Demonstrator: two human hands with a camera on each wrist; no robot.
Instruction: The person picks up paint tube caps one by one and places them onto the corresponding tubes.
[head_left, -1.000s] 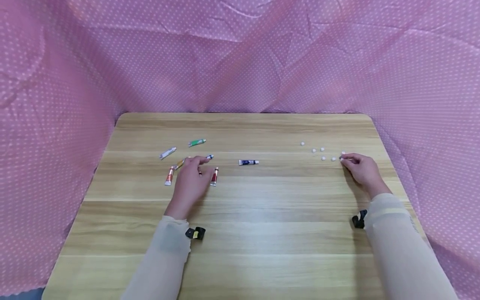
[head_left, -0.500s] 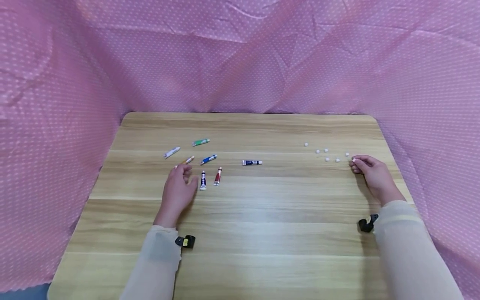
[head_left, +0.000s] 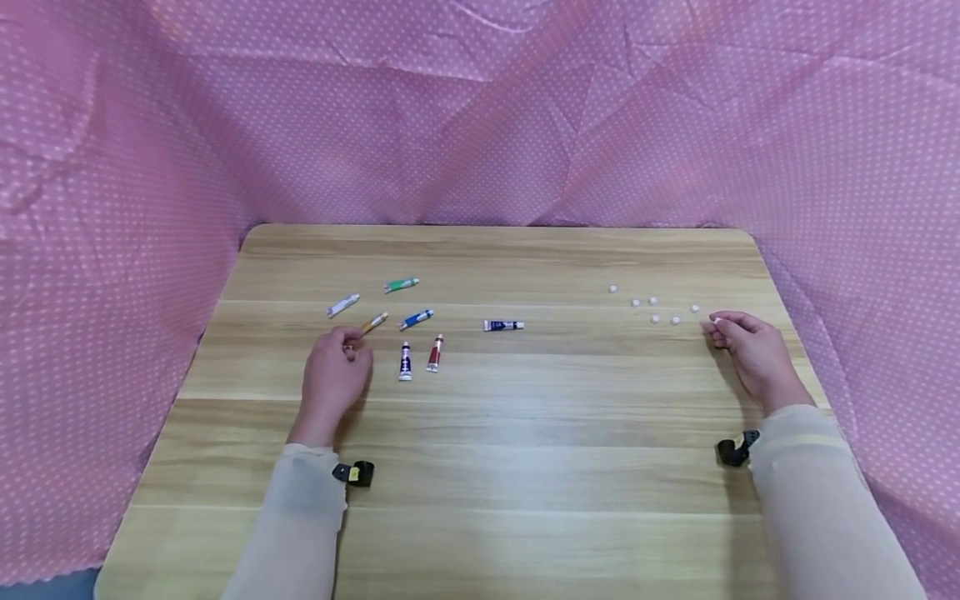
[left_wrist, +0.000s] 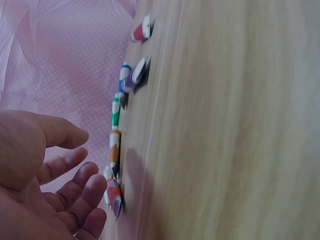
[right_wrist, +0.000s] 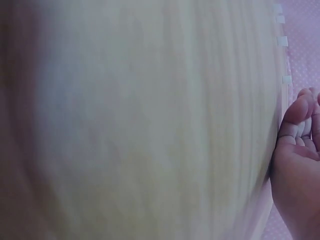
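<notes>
Several small paint tubes lie at the left of the wooden table (head_left: pixel 525 467): green (head_left: pixel 401 284), grey-white (head_left: pixel 342 305), orange (head_left: pixel 373 322), blue (head_left: pixel 416 318), navy-and-white (head_left: pixel 405 361), red (head_left: pixel 434 352), and a navy one (head_left: pixel 503 325) apart. My left hand (head_left: pixel 335 372) hovers beside them, fingers loosely spread. In the left wrist view a red-and-white tube (left_wrist: pixel 114 197) lies right at its fingertips, ungripped. Several white caps (head_left: pixel 656 318) are scattered at the right. My right hand (head_left: pixel 750 350) rests beside them, fingers curled, a small white cap (head_left: pixel 716 320) pinched at its tips.
Pink dotted cloth (head_left: pixel 480 125) hangs behind and along both sides of the table. A black wrist-camera mount (head_left: pixel 352 473) sits on the left sleeve and another (head_left: pixel 737 450) on the right. Bare wood spans the middle and near half.
My left hand drew back left and toward me, uncovering the navy-and-white tube. My right hand pulled slightly away from the loose caps, its fingers still curled.
</notes>
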